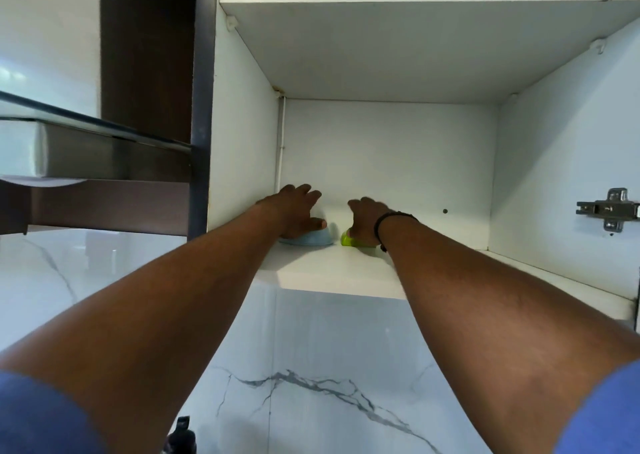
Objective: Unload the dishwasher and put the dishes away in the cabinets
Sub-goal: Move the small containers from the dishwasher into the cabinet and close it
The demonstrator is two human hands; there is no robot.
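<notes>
We reach both arms up into the white cabinet (346, 273). Our left hand (298, 211) rests over a blue bowl (311, 239) on its bottom shelf; our right hand (363, 218) apparently grips a green bowl (346, 239) just beside it.

Two bare forearms are visible, both long and uncovered from the wrist up to above the elbow. On each upper arm there is a short blue sleeve (38, 415), plain in colour, with no print or pattern to see; the other sleeve edge is in the lower right corner. The right wrist carries a thin black wristband (388, 219), like a cord, with a small dark bead or knot hanging on its lower side. The left wrist is bare.
</notes>
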